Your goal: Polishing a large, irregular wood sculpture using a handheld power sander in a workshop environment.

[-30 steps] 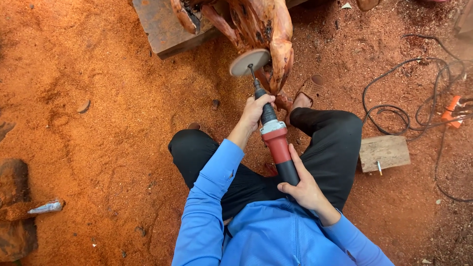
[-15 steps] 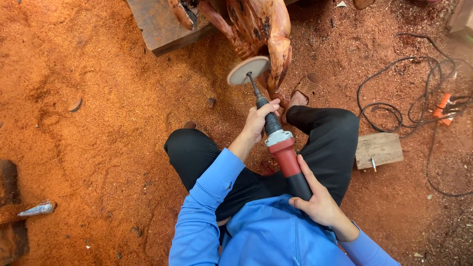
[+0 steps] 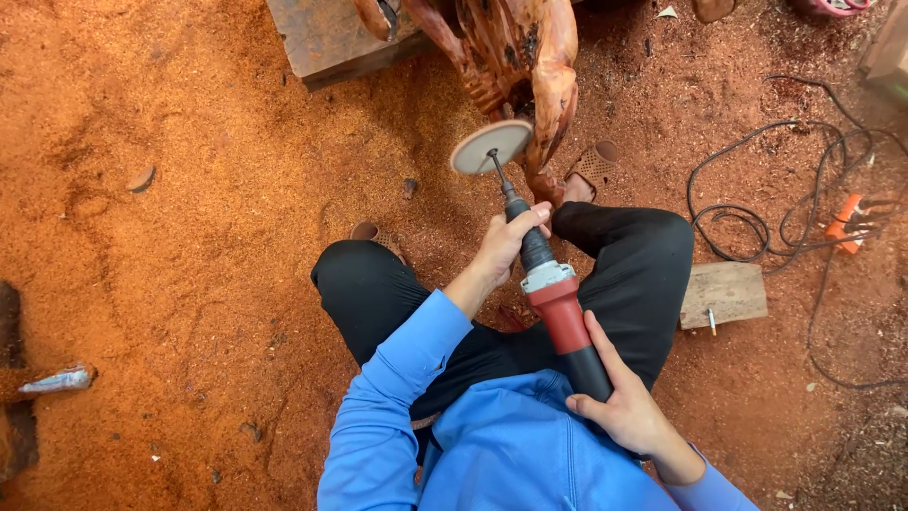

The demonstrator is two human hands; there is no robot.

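Near the middle of the frame, the left hand (image 3: 509,241) is wrapped around the dark front neck of a red and grey power grinder (image 3: 558,308), fingers curled over it. The right hand (image 3: 619,407), lower and right of centre, grips the black rear end of the same grinder, thumb lying along the body. The tool runs diagonally from the lower right up toward the top centre.

At its tip, a thin shaft carries 1 pale round sanding disc (image 3: 491,147), just above centre. The disc sits right beside the lower edge of a glossy reddish-brown wood carving (image 3: 515,57) at the top centre; whether it touches the wood cannot be told.

The person wears a blue long-sleeved top (image 3: 511,445) and black trousers (image 3: 624,260), with knees spread to either side of the grinder. A sandal (image 3: 594,163) shows just right of the carving.

Orange-red sawdust (image 3: 189,237) covers the ground. A weathered wooden block (image 3: 331,38) lies at the top, left of the carving. A small wooden board (image 3: 724,293) lies at right of centre, and a black cable (image 3: 757,222) loops across the upper right toward an orange plug (image 3: 844,220).
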